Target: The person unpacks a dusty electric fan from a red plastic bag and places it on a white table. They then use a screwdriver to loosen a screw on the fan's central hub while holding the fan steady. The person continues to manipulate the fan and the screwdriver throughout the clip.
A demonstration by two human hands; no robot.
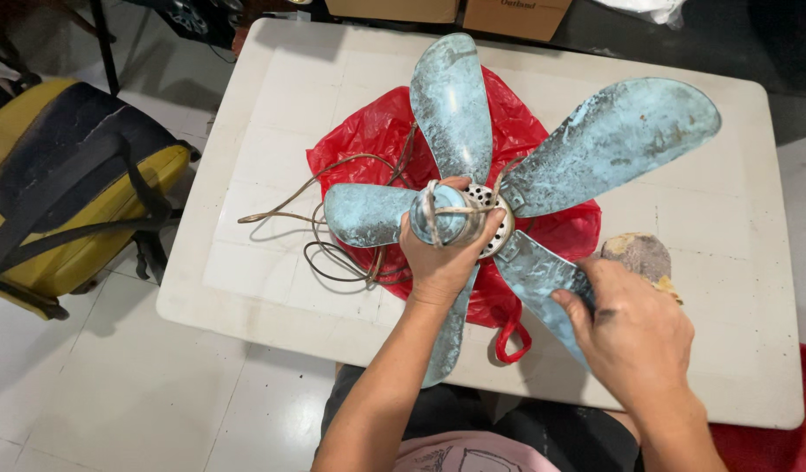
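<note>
My left hand [445, 253] clamps the fan hub [451, 214]; my right hand [634, 328], nearer, presses sandpaper [640, 255] onto the lower-right blade [536, 278].

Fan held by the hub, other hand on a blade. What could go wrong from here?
1. The left hand grips only the fan's hub; pressure from the right hand on the lower blade might twist the fan out of that grip.
2. The loose cord trails beside the hub and could snag a blade.
3. The red plastic bag underneath may slide on the white table.
</note>
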